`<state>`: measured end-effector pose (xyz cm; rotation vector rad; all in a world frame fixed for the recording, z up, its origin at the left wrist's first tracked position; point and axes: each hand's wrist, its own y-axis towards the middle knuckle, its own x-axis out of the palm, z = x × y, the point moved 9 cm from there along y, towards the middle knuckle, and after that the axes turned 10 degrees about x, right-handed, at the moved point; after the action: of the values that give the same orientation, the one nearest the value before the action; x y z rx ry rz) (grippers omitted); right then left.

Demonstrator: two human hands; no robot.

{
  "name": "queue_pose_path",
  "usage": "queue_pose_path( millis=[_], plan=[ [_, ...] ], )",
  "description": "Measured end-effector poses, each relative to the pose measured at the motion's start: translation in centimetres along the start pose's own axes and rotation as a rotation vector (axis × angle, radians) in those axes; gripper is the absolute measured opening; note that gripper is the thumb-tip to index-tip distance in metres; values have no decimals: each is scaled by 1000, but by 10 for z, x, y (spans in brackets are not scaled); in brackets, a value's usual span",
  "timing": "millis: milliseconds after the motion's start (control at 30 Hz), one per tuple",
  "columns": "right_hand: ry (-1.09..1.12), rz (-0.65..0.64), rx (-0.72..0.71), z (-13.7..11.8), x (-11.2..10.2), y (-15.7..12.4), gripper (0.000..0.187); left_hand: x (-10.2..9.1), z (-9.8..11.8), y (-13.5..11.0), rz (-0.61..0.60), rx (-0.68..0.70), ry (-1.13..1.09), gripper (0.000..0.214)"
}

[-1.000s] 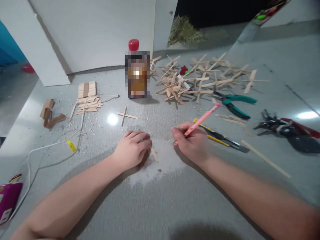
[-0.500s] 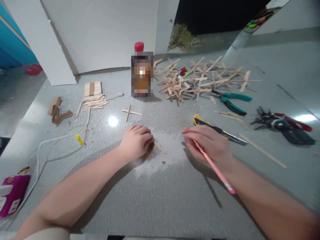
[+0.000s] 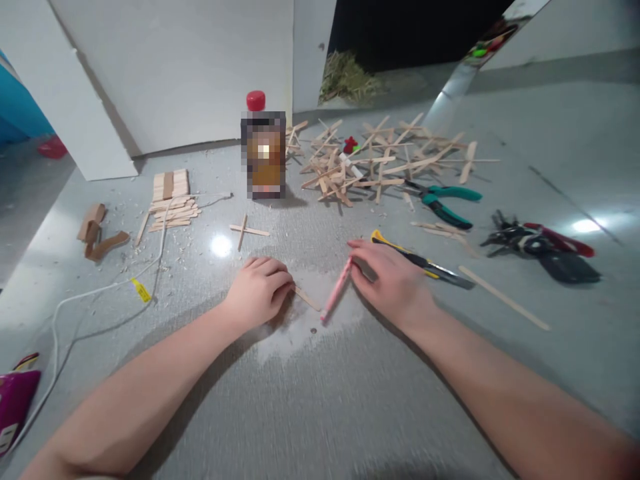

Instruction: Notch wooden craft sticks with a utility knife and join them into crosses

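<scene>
My left hand (image 3: pixel 260 290) rests low on the grey surface with its fingers curled. A wooden craft stick (image 3: pixel 307 297) pokes out from under its fingertips; the rest of the stick is hidden by the hand. To the right, my right hand (image 3: pixel 387 277) has a pink pencil (image 3: pixel 336 291) at its thumb and fingers. The pencil slants down to the left, its lower end close to the stick's free end. A yellow and black utility knife (image 3: pixel 425 261) lies just beyond the right hand. Ahead of the left hand is a cross of two craft sticks (image 3: pixel 243 231).
At the back stand a red-capped bottle (image 3: pixel 267 157) and a pile of crossed sticks (image 3: pixel 340 177). Teal pliers (image 3: pixel 450 200), dark red-handled tools (image 3: pixel 543 247) and a loose stick (image 3: pixel 505 298) lie right. Left are stacked sticks (image 3: pixel 173 200), a white cable (image 3: pixel 100 285) and brown strips (image 3: pixel 97 237).
The pencil has swung round: it sloped back over my right hand and now points down-left on the hand's inner side. My left hand stays on the stick. The view has shifted slightly right.
</scene>
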<state>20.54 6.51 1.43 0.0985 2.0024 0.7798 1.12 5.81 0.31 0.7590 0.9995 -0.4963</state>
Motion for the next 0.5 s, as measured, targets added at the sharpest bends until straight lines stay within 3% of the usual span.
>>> queue_pose_path(
  millis=[133, 300, 500],
  plan=[
    [-119, -4, 40, 5, 1, 4, 17, -1, -1, 1, 7, -20, 1, 19],
    [-259, -49, 74, 12, -3, 14, 27, -3, -5, -1, 25, -58, 25, 16],
    [-284, -172, 11, -16, 18, 27, 22, -5, -5, -1, 31, -40, 36, 17]
  ],
)
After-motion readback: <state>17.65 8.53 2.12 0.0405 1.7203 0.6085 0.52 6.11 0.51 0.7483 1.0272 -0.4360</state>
